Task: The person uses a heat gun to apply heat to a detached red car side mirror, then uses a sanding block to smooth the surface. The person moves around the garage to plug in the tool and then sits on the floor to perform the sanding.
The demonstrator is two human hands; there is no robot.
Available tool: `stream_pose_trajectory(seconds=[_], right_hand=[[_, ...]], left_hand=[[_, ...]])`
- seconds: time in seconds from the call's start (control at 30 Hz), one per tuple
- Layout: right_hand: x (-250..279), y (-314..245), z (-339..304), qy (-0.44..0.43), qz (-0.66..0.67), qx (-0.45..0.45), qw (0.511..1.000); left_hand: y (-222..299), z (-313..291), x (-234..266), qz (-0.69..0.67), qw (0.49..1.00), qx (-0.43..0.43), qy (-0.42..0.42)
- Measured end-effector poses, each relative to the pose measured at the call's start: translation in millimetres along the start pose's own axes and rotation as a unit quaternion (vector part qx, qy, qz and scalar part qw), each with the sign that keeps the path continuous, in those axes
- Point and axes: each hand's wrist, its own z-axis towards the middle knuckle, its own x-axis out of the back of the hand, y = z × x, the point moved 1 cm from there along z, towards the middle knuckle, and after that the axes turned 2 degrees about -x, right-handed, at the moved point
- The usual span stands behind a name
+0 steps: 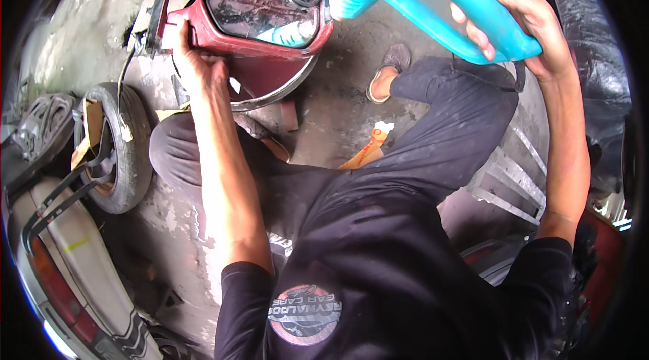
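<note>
My left hand (197,62) grips the left end of a dark red car side mirror (223,45), its fingers closed on the housing. The mirror's glass (250,2) faces up, smeared and dark, with a teal reflection near its lower edge and a small round disc at its right corner. My right hand (531,22) is wrapped around the handle of a teal heat gun (419,18). The gun's nozzle points left, close to the right side of the mirror. Beneath the mirror is a round maroon surface with a pale rim (294,86).
A worn tyre (125,157) leans at the left, beside a pale vehicle panel with a red and orange lamp (64,285). An orange-and-white piece of packaging (365,149) lies between my legs. Pale metal slats (510,187) stand at the right, near dark plastic sheeting (595,56).
</note>
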Motion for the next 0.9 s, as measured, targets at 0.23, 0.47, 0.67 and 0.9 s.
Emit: stream_pose_trajectory(seconds=[0.23,0.47,0.67,0.9], right_hand=[[20.9,30.7,-7.9,-0.029,0.182,0.034,0.982],[26.3,52.0,-16.4,0.006,0.238,0.051,0.97],[32.9,100.8,-42.8,0.079,0.329,0.11,0.935],[-0.5,139.2,-88.9,0.148,0.404,0.242,0.87]], left_hand=[[6.3,-13.3,-2.3,0.014,0.999,0.014,-0.043],[7.6,-4.8,4.9,0.067,0.994,0.003,-0.081],[1.2,-28.7,-27.4,0.083,0.987,-0.075,-0.114],[24.0,-19.7,-23.2,0.088,0.962,-0.1,-0.237]])
